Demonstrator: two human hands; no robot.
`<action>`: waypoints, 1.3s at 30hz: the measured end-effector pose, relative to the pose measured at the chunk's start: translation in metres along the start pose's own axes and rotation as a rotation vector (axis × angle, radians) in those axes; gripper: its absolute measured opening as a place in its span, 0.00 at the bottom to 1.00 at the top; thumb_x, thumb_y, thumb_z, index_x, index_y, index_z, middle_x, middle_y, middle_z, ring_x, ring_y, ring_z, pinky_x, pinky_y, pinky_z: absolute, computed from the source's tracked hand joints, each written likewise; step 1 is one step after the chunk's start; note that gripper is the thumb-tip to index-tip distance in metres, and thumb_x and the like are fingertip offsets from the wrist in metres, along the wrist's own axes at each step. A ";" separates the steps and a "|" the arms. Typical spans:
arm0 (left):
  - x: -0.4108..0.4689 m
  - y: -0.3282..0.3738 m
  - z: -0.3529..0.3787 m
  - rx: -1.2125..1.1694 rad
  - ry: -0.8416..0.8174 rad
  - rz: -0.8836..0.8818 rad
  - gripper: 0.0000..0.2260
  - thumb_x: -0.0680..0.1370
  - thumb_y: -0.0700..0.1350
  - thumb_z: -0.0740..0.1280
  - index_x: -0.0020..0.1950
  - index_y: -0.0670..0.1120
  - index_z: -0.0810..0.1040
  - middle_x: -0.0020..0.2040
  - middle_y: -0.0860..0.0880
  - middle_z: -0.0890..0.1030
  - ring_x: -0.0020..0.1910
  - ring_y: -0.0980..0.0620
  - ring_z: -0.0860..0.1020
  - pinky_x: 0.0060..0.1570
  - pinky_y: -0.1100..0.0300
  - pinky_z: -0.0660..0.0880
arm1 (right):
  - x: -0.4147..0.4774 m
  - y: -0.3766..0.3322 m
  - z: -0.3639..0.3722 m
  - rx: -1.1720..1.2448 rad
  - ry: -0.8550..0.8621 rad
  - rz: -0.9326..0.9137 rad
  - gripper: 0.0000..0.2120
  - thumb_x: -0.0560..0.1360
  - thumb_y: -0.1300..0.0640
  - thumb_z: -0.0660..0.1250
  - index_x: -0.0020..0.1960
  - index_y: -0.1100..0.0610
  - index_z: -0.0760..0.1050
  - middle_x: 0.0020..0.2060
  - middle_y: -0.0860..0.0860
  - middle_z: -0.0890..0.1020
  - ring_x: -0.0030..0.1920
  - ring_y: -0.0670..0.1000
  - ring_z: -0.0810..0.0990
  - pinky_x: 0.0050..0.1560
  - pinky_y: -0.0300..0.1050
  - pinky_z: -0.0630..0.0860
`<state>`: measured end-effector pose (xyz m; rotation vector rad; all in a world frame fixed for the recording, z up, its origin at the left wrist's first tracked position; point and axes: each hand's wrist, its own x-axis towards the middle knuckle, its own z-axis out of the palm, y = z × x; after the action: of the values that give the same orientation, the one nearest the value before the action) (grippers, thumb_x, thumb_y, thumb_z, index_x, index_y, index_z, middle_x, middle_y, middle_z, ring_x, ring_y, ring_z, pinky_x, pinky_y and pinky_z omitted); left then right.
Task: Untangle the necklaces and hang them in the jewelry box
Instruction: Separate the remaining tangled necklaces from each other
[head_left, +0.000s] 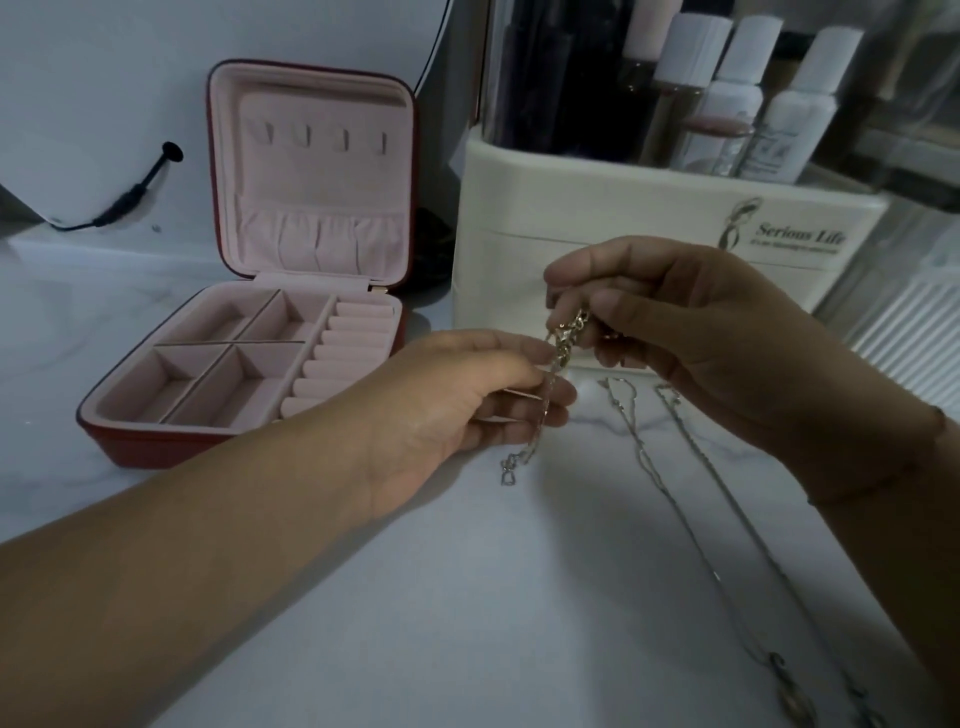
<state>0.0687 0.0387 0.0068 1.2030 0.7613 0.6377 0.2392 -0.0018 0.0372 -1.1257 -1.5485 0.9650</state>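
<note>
Between both hands, left hand (467, 400) and right hand (691, 332) pinch the necklace (558, 353).

- White organizer (597, 208) marked "Serious Life", at the back of the counter (415, 597).
- Bottles (737, 93) standing in it.
- Black cable (124, 200) at back left.

A dressing counter at home, set up for cosmetics and jewellery.
A pale marble-look counter (457, 613) carries a cream makeup organizer (597, 208) printed "Serious Life", with capped bottles (737, 98) standing in its top. Just left of it an open red jewelry box (322, 176) shows a pink lining, and a black cable (127, 197) plugs into a white panel (78, 93) behind.
</note>
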 end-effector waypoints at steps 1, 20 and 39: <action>0.000 0.001 0.001 0.000 -0.018 0.010 0.06 0.77 0.38 0.63 0.48 0.45 0.79 0.40 0.46 0.85 0.41 0.50 0.84 0.45 0.59 0.78 | 0.000 0.000 0.001 -0.021 -0.008 -0.015 0.10 0.77 0.68 0.61 0.53 0.59 0.78 0.41 0.53 0.83 0.39 0.47 0.78 0.38 0.36 0.74; 0.006 0.010 -0.007 -0.126 0.103 0.260 0.11 0.77 0.46 0.63 0.36 0.47 0.79 0.38 0.50 0.83 0.41 0.54 0.82 0.48 0.58 0.78 | 0.002 0.009 -0.002 -0.024 0.040 0.103 0.09 0.76 0.66 0.62 0.54 0.61 0.78 0.38 0.53 0.82 0.32 0.46 0.73 0.34 0.36 0.70; 0.003 0.008 -0.009 0.154 0.147 0.222 0.06 0.77 0.42 0.65 0.41 0.44 0.79 0.35 0.49 0.79 0.33 0.53 0.78 0.41 0.57 0.77 | 0.001 0.005 0.003 0.218 -0.017 -0.045 0.08 0.72 0.65 0.66 0.50 0.59 0.79 0.40 0.54 0.80 0.36 0.45 0.78 0.41 0.36 0.76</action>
<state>0.0631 0.0485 0.0119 1.4058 0.8176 0.8706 0.2376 0.0000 0.0322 -0.9277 -1.4367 1.0861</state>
